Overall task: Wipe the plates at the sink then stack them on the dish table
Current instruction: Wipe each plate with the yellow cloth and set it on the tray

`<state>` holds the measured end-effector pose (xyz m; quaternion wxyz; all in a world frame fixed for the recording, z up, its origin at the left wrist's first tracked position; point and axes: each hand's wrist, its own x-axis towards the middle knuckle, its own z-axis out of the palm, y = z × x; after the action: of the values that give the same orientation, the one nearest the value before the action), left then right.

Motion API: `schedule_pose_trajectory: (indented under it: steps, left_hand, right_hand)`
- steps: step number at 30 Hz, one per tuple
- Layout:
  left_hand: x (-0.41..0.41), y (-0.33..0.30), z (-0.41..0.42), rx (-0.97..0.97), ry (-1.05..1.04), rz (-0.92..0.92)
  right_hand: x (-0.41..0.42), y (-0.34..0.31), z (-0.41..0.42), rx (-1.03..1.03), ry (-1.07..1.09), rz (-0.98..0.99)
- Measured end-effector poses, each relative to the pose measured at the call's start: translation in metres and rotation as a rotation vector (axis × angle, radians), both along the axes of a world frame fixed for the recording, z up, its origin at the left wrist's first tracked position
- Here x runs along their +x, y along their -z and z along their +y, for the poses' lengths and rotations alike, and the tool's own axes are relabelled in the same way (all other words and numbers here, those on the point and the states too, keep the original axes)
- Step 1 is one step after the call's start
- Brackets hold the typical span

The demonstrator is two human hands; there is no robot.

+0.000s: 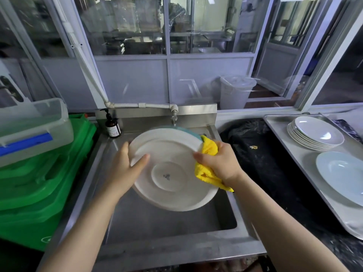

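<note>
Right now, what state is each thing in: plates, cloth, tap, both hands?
Plate: held over the sink, underside up.
Yellow cloth: bunched against the plate's rim.
Left hand: grips the plate.
Right hand: grips the cloth.
Tap: flow unclear.
White plates: stacked on tray.

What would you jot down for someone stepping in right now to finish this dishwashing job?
Left hand: grips the white plate by its left rim, underside up, over the sink.
Right hand: holds the yellow cloth against the plate's right edge.
A teal-rimmed plate shows just behind the white one.
Done: a stack of white plates and one pale blue plate sit on the metal tray to the right.
Left: finish wiping this plate, then stack it on the tray; do the teal-rimmed one likewise.
</note>
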<state>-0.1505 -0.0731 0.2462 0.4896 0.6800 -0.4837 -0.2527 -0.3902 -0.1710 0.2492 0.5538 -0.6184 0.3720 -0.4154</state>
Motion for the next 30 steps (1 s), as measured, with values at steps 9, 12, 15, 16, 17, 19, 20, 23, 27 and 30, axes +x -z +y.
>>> schedule_pose_trajectory:
  steps: [9, 12, 15, 16, 17, 19, 20, 23, 27, 30]
  left_hand:
    - [0.004, -0.043, -0.02, -0.025, 0.173, -0.717]
    - [0.0, -0.053, -0.019, -0.073, 0.18, -0.545]
    - [-0.009, -0.056, -0.013, -0.118, 0.089, -0.542]
    - [-0.013, -0.058, -0.011, -0.141, 0.057, -0.559]
    - [-0.016, -0.06, -0.01, -0.172, 0.03, -0.571]
    - [-0.022, -0.065, -0.008, -0.23, -0.008, -0.585]
    - [-0.024, -0.069, -0.007, -0.245, -0.024, -0.577]
    - [-0.024, -0.083, -0.002, -0.252, -0.085, -0.503]
    - [-0.016, -0.09, 0.005, -0.305, -0.138, -0.252]
    - [-0.013, -0.086, 0.007, -0.358, -0.201, -0.074]
  right_hand:
    - [-0.002, -0.024, 0.009, -0.182, -0.088, 0.238]
    - [-0.004, -0.037, 0.007, -0.229, -0.15, 0.196]
    - [-0.009, -0.052, -0.002, -0.315, -0.156, 0.227]
    - [-0.011, -0.057, -0.005, -0.349, -0.149, 0.258]
    - [-0.012, -0.061, -0.009, -0.381, -0.152, 0.286]
    - [-0.015, -0.07, -0.013, -0.43, -0.171, 0.295]
    - [-0.016, -0.073, -0.014, -0.448, -0.171, 0.277]
    - [-0.019, -0.08, -0.018, -0.445, -0.152, 0.194]
    - [-0.024, -0.065, -0.022, -0.334, -0.074, 0.002]
    - [-0.026, -0.05, -0.022, -0.222, 0.003, -0.147]
